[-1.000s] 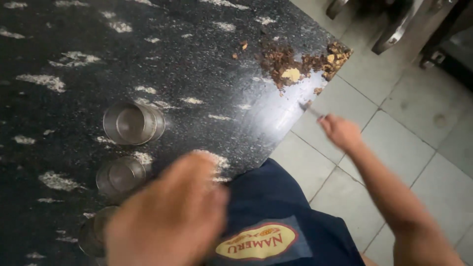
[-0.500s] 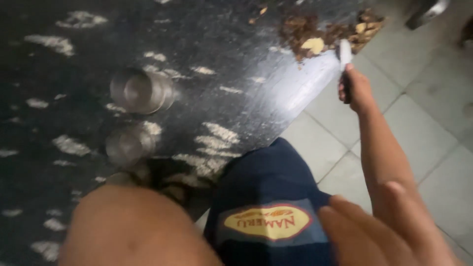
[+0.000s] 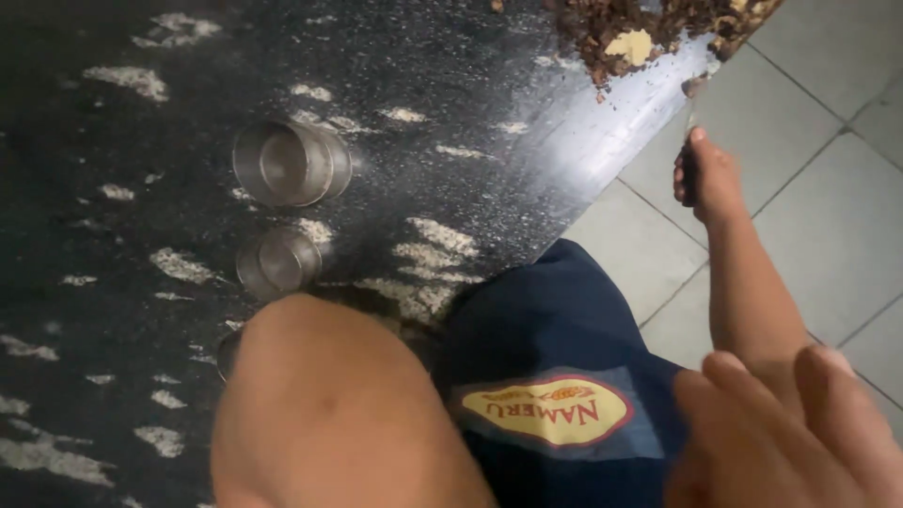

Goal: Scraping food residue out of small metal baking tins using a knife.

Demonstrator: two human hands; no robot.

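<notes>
My right hand [image 3: 707, 181] is closed on a small knife [image 3: 689, 108] with a dark handle. It hangs just off the corner of the black speckled counter [image 3: 489, 122], the blade pointing up at a pile of brown scraps [image 3: 602, 23] with a pale piece [image 3: 630, 44] in it. My left hand [image 3: 785, 437] shows at the bottom right, its fingers apart and empty, lying against my right forearm. My left arm [image 3: 329, 414] fills the bottom centre and hides part of the counter.
Two round metal cups [image 3: 287, 162] [image 3: 277, 261] stand on the counter, and a third cup's rim [image 3: 229, 353] peeks out from behind my left arm. My dark blue garment with a yellow oval patch [image 3: 555, 409] presses against the counter's edge. A grey tiled floor [image 3: 828, 226] lies to the right.
The view has slid so the scraps sit at the top edge. My right hand with the knife dropped below the counter's corner. My left arm and fingers came further into view.
</notes>
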